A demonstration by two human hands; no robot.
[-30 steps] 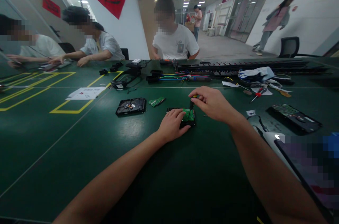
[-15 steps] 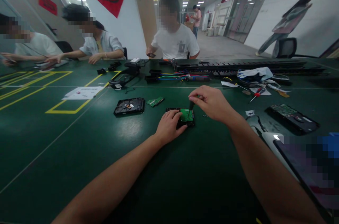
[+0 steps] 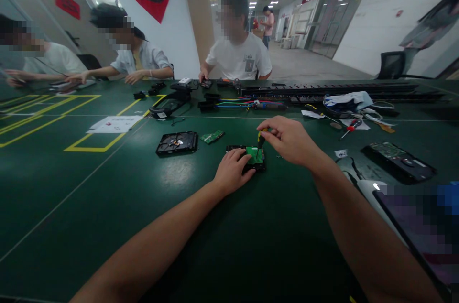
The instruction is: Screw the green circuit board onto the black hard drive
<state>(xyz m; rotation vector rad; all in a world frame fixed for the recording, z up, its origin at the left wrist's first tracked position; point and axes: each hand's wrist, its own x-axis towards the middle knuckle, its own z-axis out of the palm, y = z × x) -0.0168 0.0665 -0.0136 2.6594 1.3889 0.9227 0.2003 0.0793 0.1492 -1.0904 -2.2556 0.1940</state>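
Note:
My right hand [image 3: 289, 139] is closed around the handle of a small black-and-yellow screwdriver [image 3: 260, 140]. The tool stands nearly upright, its tip down at the green circuit board of a hard drive [image 3: 258, 167]. My left hand [image 3: 231, 170] grips the drive from the left, fingers over its top and thumb along the near edge, hiding much of it. Tiny screws [image 3: 278, 156] lie just right of the drive. To the left are another black hard drive [image 3: 177, 143] and a loose green circuit board [image 3: 212, 137].
A third hard drive [image 3: 398, 162] lies at the right, near a tablet-like screen [image 3: 405, 231]. Cables [image 3: 233, 104], a red screwdriver [image 3: 353, 125] and long black strips [image 3: 322, 90] occupy the far side. Co-workers sit across the green table [image 3: 107, 207]; one person walks at far right.
The screwdriver handle has turned and now shows yellow; my hands stay in place around the drive. The hand of the person opposite has lowered to the table. The walker has moved right.

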